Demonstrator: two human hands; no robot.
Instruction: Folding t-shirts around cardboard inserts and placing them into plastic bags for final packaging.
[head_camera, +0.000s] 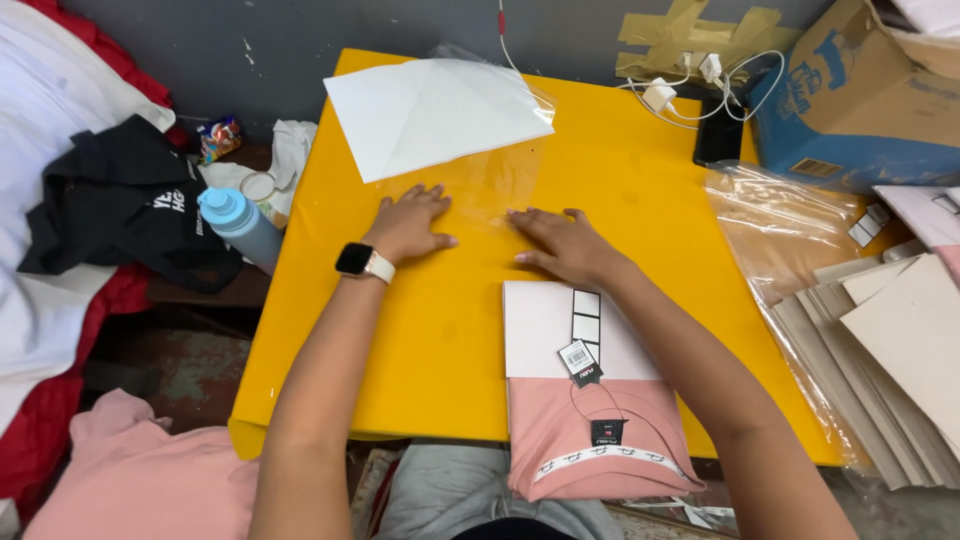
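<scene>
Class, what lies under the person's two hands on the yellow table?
A clear plastic bag lies flat under the left hand and right hand, on the yellow table. A white sheet fills its far end.

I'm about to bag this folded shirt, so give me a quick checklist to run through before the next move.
1. Clear plastic bag lies flat on the yellow table: ok.
2. Left hand and right hand both press on it: ok.
3. Bag mouth open: cannot tell.
4. Folded pink shirt within reach, tags on top: ok.
5. White sheet clear of the bag: not ok, it overlaps the far end.
</scene>
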